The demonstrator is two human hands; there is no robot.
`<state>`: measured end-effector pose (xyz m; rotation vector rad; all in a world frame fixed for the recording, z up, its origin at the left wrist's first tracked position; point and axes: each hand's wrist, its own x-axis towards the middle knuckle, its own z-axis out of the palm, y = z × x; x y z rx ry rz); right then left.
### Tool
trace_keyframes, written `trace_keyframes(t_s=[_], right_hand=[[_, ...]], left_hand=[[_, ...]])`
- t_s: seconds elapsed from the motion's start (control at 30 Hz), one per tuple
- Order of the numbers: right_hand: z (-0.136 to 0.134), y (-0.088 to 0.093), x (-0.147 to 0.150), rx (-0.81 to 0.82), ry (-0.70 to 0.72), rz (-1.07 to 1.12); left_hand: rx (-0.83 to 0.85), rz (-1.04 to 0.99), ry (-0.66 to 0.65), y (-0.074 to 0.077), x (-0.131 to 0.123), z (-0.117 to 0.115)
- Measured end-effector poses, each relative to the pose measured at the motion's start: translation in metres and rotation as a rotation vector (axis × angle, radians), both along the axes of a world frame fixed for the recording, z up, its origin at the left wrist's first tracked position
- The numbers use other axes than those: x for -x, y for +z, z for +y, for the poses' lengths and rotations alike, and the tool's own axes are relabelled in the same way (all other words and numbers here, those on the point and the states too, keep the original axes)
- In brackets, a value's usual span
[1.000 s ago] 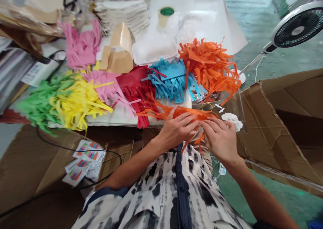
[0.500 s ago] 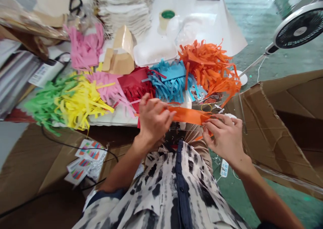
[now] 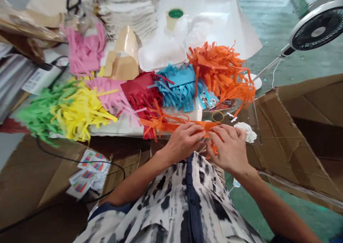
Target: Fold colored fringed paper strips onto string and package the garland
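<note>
Watching from my remote station through the head camera, I see both of the person's hands close together at the near edge of the tabletop (image 3: 118, 128). The left hand (image 3: 183, 143) curls narrowly over an orange fringed paper strip (image 3: 193, 126). The right hand (image 3: 227, 148) grips the same strip with its fingertips (image 3: 214, 130), a little to the right of the left hand. The strip's loose fringe spreads left over the tabletop, and a few tassels hang below the right hand.

Just beyond the strip lie a yellow rubber band (image 3: 218, 116), a crumpled white tissue (image 3: 245, 132) and a scrap of foil (image 3: 211, 104). Bunches of fringed paper crowd the middle of the tabletop: green (image 3: 45, 111), yellow (image 3: 80, 112), pink (image 3: 109, 96), red (image 3: 140, 93), blue (image 3: 178, 86) and a large orange one (image 3: 219, 71). Behind them I can make out a white foam tray (image 3: 160, 52), folded kraft paper (image 3: 122, 55) and a second pink bunch (image 3: 84, 50). Toward the far edge are a tape roll (image 3: 173, 18), a stack of folded white paper (image 3: 125, 11) and black scissors (image 3: 73, 2). A fan (image 3: 316, 29) stands beyond the right edge, above an open cardboard box (image 3: 294, 136).
</note>
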<state>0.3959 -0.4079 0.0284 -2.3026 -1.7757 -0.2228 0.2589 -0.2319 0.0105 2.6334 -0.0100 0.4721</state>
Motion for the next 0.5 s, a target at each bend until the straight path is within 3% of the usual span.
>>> trace_keyframes(t_s=[0.2,0.33,0.4,0.5], right_hand=[[-0.009,0.012,-0.008,0.045,-0.110,-0.004],[-0.016,0.024,-0.003,-0.088,-0.190,-0.042],[-0.015,0.021,0.006,-0.134,-0.108,-0.058],[-0.011,0.008,0.017,-0.065,0.025,-0.018]], left_hand=[[-0.040,-0.062,-0.019,-0.010,0.009,-0.002],[-0.055,-0.125,-0.017,-0.014,0.013,0.001],[-0.037,-0.129,-0.009,-0.014,0.012,0.001],[0.003,-0.092,-0.002,-0.012,0.012,0.000]])
